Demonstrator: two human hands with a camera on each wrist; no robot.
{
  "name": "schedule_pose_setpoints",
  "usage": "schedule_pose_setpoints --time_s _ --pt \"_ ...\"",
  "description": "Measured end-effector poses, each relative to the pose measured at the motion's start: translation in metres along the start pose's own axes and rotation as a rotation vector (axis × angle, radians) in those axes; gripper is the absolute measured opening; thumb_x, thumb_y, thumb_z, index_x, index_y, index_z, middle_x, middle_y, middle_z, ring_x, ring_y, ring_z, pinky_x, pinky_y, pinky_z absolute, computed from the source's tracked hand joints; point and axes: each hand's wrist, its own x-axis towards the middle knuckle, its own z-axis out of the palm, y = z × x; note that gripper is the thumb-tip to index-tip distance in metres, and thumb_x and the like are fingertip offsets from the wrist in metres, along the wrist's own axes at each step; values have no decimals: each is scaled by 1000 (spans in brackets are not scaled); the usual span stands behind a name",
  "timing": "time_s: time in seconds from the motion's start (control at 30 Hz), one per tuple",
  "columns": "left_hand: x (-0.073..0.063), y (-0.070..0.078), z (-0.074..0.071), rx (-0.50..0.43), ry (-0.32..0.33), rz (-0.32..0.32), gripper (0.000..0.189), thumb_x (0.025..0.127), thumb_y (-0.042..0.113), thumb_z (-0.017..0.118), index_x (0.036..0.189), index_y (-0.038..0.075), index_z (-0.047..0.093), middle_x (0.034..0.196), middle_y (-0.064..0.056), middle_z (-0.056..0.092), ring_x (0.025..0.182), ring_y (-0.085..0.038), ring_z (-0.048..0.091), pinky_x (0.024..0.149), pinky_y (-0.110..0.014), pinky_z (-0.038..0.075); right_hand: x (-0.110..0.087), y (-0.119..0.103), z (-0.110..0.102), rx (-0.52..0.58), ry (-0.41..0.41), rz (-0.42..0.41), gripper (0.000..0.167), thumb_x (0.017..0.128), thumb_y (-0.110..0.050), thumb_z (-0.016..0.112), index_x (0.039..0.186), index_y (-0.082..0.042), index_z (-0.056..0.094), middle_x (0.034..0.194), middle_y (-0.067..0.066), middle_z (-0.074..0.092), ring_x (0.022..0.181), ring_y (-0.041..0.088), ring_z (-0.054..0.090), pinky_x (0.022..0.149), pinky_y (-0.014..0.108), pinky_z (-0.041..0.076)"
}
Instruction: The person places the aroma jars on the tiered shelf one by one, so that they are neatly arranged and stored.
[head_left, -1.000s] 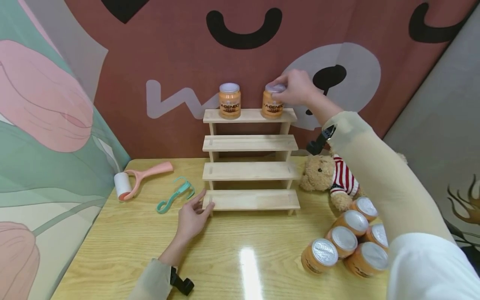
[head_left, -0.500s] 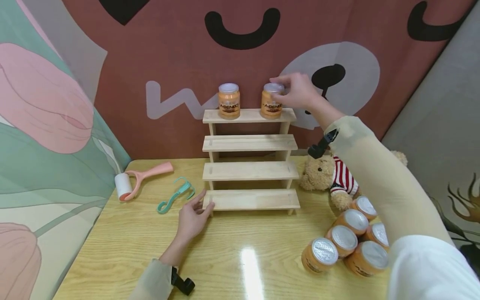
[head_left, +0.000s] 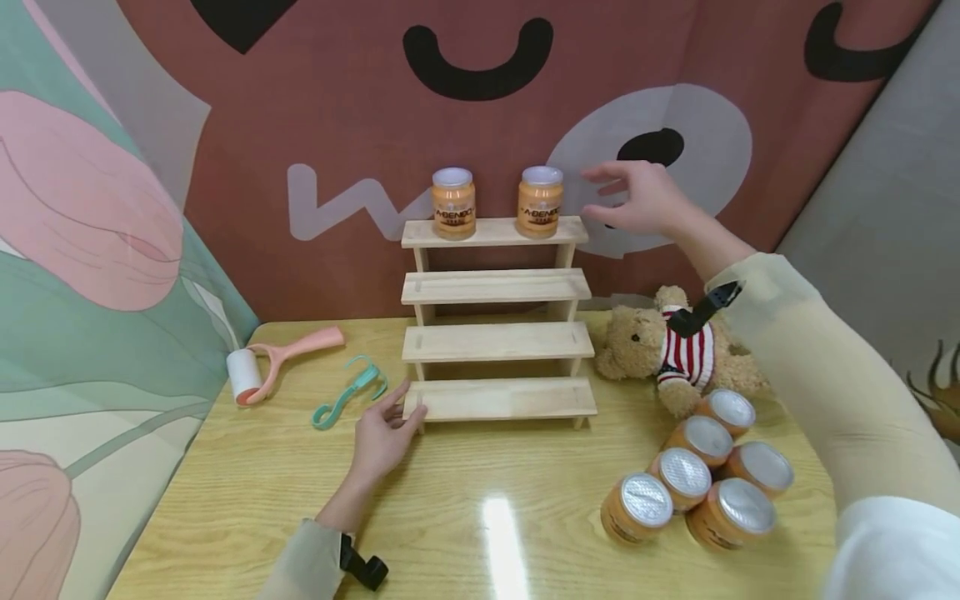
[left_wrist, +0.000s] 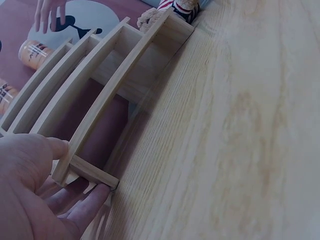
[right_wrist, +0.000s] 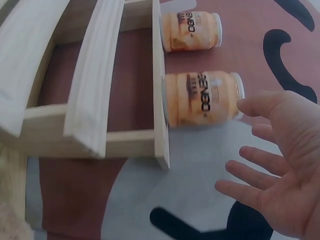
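Observation:
A stepped wooden display rack [head_left: 499, 342] stands on the table. On its top step are two orange jars with pale lids, a left jar [head_left: 453, 204] and a right jar [head_left: 540, 202]. My right hand [head_left: 637, 196] is in the air just right of the right jar, fingers spread and holding nothing; the right wrist view shows the palm [right_wrist: 295, 170] beside that jar's lid. With my left hand [head_left: 384, 433] I hold the left end of the lowest step. In the left wrist view the thumb [left_wrist: 59, 148] lies on the board and the fingers reach under it by the leg.
Several more orange jars [head_left: 701, 475] cluster at the table's right. Behind them a teddy bear [head_left: 686, 350] in a striped shirt lies beside the rack. Left of the rack are a teal hook-shaped tool [head_left: 351, 393] and a pink-handled lint roller [head_left: 285, 360]. A printed cloth backdrop rises behind.
My right hand has let go of the right jar and drawn back to the right, fingers opening. The jar stays on the top step. My left hand keeps its place on the rack.

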Motion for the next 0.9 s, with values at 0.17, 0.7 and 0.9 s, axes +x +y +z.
schedule_pose_setpoints --time_s 0.17,0.7,0.9 --pt "0 0 0 0 1 -2 59 99 27 79 152 11 59 151 -22 61 122 -35 70 98 -40 62 -20 10 -5 -14 6 -10 55 101 -27 74 151 -8 59 152 18 62 129 38 67 99 56 59" --pt "0 -2 3 -2 17 10 59 98 24 80 152 11 59 150 -25 61 119 -36 72 95 -39 64 -101 43 -14 -146 83 26 45 99 -30 77 140 -14 69 131 16 75 99 32 77 75 34 63" --pt "1 -2 1 -15 24 8 59 98 23 80 152 10 60 149 -24 62 118 -34 72 94 -35 64 -135 59 0 -157 83 51 42 97 -28 79 136 -15 72 129 16 75 83 19 76 65 21 53"
